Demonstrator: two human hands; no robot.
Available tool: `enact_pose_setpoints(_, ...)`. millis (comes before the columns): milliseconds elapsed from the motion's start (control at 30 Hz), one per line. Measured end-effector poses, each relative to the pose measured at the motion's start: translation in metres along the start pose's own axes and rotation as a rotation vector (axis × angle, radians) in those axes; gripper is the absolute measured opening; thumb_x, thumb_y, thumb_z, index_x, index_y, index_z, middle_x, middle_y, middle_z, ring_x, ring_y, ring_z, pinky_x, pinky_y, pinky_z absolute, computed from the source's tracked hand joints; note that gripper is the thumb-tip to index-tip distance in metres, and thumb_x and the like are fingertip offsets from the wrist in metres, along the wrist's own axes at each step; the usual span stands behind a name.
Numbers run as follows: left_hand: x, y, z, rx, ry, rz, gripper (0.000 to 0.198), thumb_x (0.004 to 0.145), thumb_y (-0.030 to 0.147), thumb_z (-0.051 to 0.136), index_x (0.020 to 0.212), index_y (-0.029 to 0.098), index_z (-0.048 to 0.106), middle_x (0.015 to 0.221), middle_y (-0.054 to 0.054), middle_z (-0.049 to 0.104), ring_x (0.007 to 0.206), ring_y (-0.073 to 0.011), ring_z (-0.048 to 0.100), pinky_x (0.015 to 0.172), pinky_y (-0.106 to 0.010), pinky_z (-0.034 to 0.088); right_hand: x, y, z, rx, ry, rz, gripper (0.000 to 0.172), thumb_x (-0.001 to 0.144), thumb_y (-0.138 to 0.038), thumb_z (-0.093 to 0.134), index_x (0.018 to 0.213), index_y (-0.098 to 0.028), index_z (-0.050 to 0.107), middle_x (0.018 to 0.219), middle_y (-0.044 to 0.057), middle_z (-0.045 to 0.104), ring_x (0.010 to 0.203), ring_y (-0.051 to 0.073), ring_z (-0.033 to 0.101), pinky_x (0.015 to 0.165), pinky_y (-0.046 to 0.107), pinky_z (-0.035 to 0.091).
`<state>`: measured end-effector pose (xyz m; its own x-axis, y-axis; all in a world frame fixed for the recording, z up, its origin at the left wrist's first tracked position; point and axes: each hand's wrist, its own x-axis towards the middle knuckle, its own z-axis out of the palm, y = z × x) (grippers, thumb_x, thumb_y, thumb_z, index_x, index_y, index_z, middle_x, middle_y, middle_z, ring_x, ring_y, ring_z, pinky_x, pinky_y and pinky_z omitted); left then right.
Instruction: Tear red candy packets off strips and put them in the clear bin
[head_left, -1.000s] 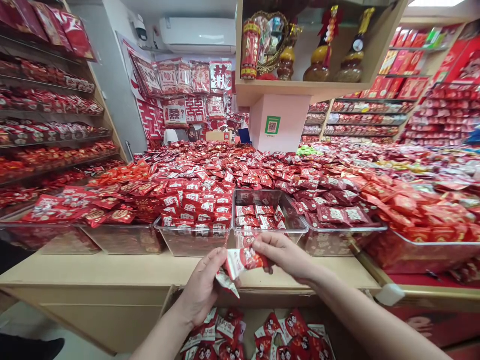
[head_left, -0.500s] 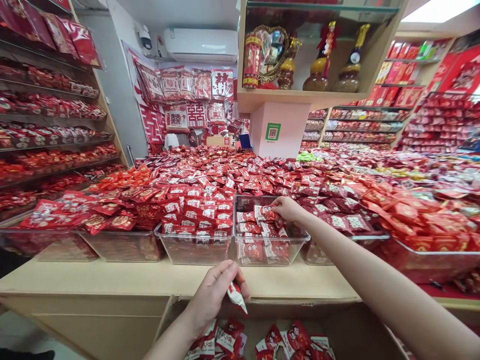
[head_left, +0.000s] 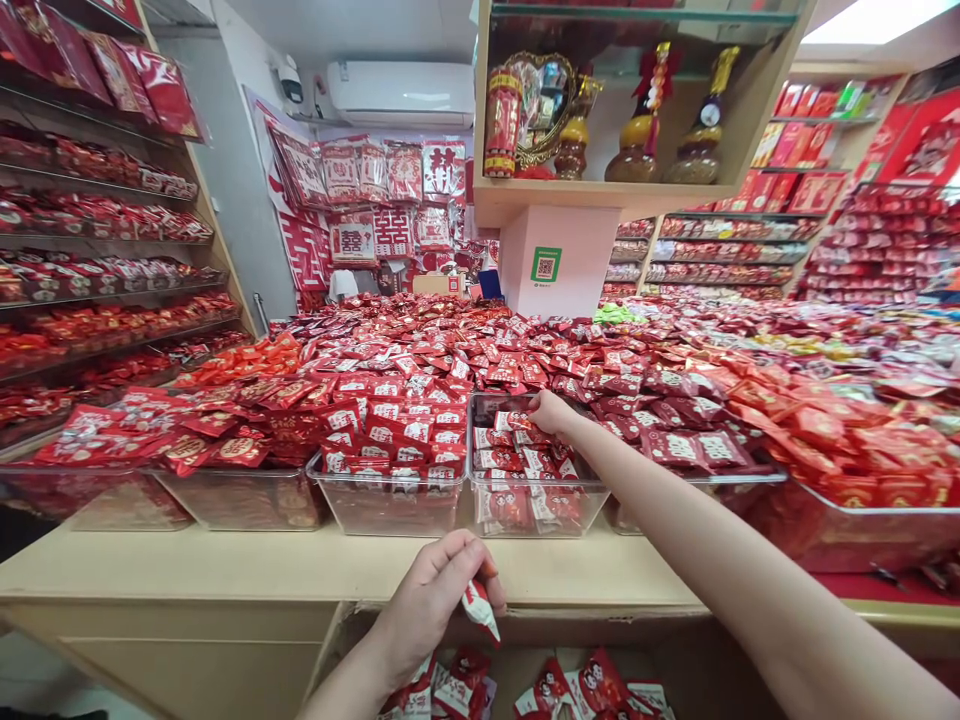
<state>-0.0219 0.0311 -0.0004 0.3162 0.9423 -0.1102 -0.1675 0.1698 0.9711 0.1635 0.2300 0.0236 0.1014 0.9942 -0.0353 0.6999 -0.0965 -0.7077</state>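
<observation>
My right hand (head_left: 553,412) reaches forward into a clear plastic tray (head_left: 592,488) holding several red and white candy packets (head_left: 517,462). Its fingers pinch one packet (head_left: 517,420) at the tray's far side. My left hand (head_left: 442,592) stays low, near the front edge of the wooden counter (head_left: 225,565), closed on a red and white candy packet (head_left: 478,605) that hangs from its fingers. Below my hands an open cardboard box (head_left: 352,625) holds more of the same packets (head_left: 577,688).
A row of clear trays (head_left: 390,495) heaped with red sweets lines the counter, with a wide spread of red packets behind. Shelves of red goods (head_left: 105,250) stand at left and right. A pink pillar with a green QR sign (head_left: 545,264) rises at the back.
My right hand has moved from in front of me out into the clear tray, carrying the packet it held, and now reaches the tray's far side. My left hand has dropped slightly.
</observation>
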Motion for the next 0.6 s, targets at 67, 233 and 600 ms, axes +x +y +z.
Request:
enact_pose_setpoints(67,0.000,0.000,0.000,-0.001,-0.008,-0.011,0.027,0.075,0.041,0.051,0.066,0.016,0.052,0.055,-0.001,0.062,0.051,-0.0120,0.056,0.049,-0.020,0.042,-0.001,-0.004,0.008,0.033,-0.038,0.002,0.023,0.070,-0.008,0.050,0.091,-0.014,0.054,0.060,0.001,0.055,0.042,0.007,0.046,0.040,0.019,0.041)
enact_pose_setpoints(233,0.002,-0.001,-0.004,-0.003,-0.054,-0.025,0.027,0.075,0.042,0.051,0.067,0.016,0.051,0.056,-0.001,0.062,0.054,-0.0130,0.057,0.051,-0.021,0.042,0.007,-0.010,0.021,0.039,-0.134,-0.031,0.012,0.071,-0.006,0.048,0.075,-0.014,0.057,0.049,-0.003,0.050,0.037,0.006,0.043,0.041,0.020,0.044)
enact_pose_setpoints(600,0.003,-0.001,-0.005,0.026,-0.081,-0.012,0.025,0.078,0.039,0.047,0.069,0.016,0.052,0.058,-0.001,0.062,0.054,-0.0120,0.057,0.051,-0.020,0.042,0.021,-0.004,0.032,-0.347,-0.011,-0.319,0.011,0.066,-0.022,0.060,0.072,-0.013,0.061,0.078,0.010,0.063,0.081,0.020,0.056,0.071,0.025,0.039)
